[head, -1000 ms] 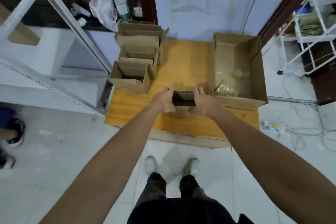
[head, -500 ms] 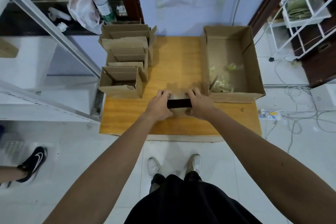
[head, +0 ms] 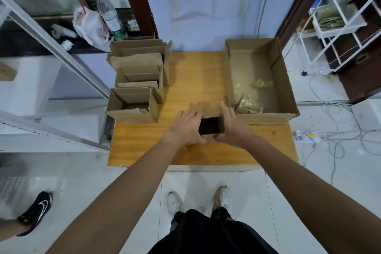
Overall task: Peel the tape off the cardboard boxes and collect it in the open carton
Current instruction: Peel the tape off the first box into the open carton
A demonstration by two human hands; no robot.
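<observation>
- The small box stands on the wooden table, just left of the open carton's near corner, its dark opening facing up.
- The left hand grips its left side, fingers spread over the flap. The right hand clasps its right side, thumb on the near edge. Both hide most of its walls.
- No tape can be made out on this box.
- Inside the carton lie crumpled, yellowish, see-through tape scraps, hard to separate.
- Far left of the carton stands a row of opened boxes.
</observation>
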